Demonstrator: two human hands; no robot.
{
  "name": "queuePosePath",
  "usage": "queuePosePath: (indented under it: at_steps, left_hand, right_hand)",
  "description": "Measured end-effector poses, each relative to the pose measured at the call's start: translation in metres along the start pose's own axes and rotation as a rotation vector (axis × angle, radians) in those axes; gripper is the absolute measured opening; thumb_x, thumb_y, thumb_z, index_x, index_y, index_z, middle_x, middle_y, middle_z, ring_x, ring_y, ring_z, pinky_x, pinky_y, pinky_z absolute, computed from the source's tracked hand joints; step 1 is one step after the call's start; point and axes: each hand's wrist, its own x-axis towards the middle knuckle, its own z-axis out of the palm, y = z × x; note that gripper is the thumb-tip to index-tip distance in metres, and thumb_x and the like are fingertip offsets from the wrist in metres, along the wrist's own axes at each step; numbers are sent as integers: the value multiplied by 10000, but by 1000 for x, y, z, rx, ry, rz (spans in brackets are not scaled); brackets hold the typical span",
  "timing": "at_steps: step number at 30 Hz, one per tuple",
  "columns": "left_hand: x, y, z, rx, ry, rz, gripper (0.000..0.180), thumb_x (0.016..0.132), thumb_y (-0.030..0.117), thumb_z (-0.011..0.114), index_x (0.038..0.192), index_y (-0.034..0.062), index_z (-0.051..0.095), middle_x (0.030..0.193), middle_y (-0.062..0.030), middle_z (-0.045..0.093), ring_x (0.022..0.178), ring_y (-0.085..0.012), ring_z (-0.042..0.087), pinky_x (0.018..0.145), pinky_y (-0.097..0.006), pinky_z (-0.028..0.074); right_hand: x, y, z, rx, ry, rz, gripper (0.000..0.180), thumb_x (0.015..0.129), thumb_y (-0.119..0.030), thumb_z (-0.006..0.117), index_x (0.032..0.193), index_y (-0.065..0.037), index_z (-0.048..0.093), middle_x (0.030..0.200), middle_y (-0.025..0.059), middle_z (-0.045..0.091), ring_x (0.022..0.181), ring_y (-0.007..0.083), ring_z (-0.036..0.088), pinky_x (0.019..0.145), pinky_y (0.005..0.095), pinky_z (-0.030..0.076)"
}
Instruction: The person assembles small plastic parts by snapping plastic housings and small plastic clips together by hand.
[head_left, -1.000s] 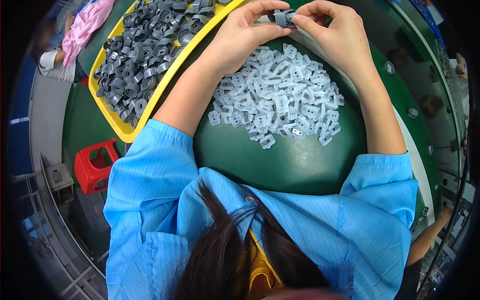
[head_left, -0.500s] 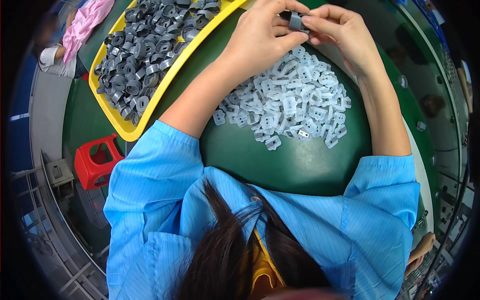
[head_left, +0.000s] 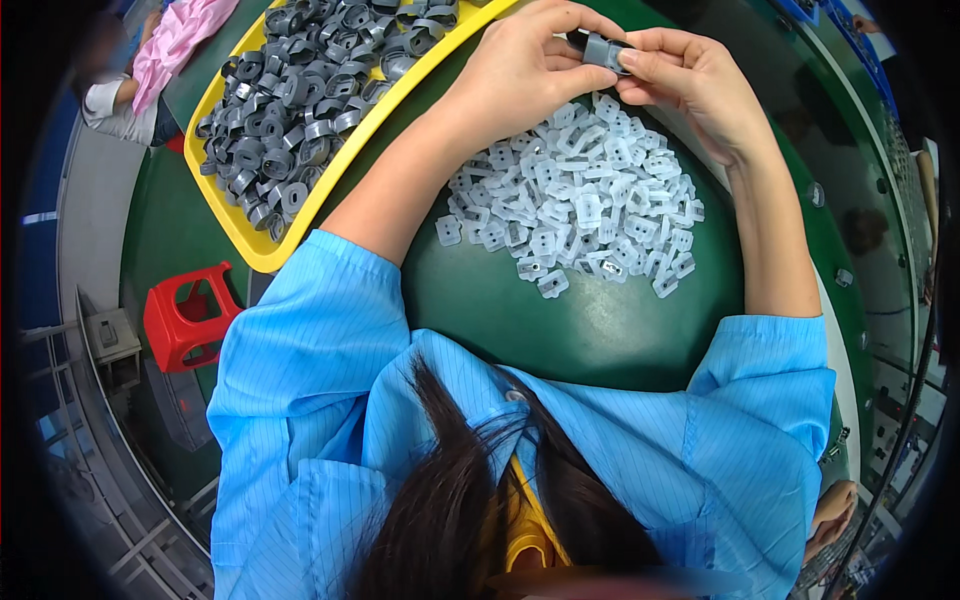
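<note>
At the far edge of the green table [head_left: 600,330], a small grey plastic part [head_left: 603,50] is pinched between the left hand [head_left: 525,75] and right hand [head_left: 690,85], above a heap of translucent white plastic clips [head_left: 575,205] within reach; a yellow tray [head_left: 262,252] of grey parts sits left.

There is one view. The camera sits on the person's head and looks straight down, close over the green bench [head_left: 560,320]. The person's dark hair [head_left: 470,500] fills the bottom. The picture is round, and straight lines bend near its dark edge. The floor shows far left.
</note>
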Motion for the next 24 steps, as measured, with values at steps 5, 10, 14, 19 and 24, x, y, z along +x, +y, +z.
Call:
queuePosePath:
  at_steps: [5,10,14,19,24]
  left_hand:
    - [2,3,8,67,84,-43,296,824,-78,614,1093,-14,507,1036,-79,593,943,-148,629,823,-267,525]
    - [1,3,2,219,152,-88,232,831,-16,651,1023,0,521,935,-52,617,842,-114,640,733,-231,525]
    - [7,-12,-16,38,103,-200,185,945,215,566,1008,43,539,871,-44,604,730,-106,609,662,-215,503]
    - [5,0,-15,-469,184,-333,277,996,302,450,1016,49,561,883,-54,602,778,-150,625,652,-257,513]
    - [7,15,-10,-370,227,-430,319,1011,293,411,1073,19,562,832,-17,559,701,-101,538,598,-216,444]
  right_hand:
    - [3,7,0,-52,38,-56,213,860,-84,644,1050,12,626,907,46,649,796,90,628,741,204,506]
    - [5,3,10,-160,149,-111,90,818,-23,665,874,29,617,783,44,644,690,80,592,651,214,485]
    - [20,27,-30,-383,192,-240,189,858,-61,622,1030,16,612,927,14,635,880,79,576,811,217,439]
    - [27,45,-64,-724,397,-138,260,808,-192,675,1025,-52,654,891,48,673,825,130,625,770,264,477]
    - [21,29,-52,-1047,447,-512,208,844,-108,633,1047,-71,654,914,8,648,829,111,584,779,249,460]
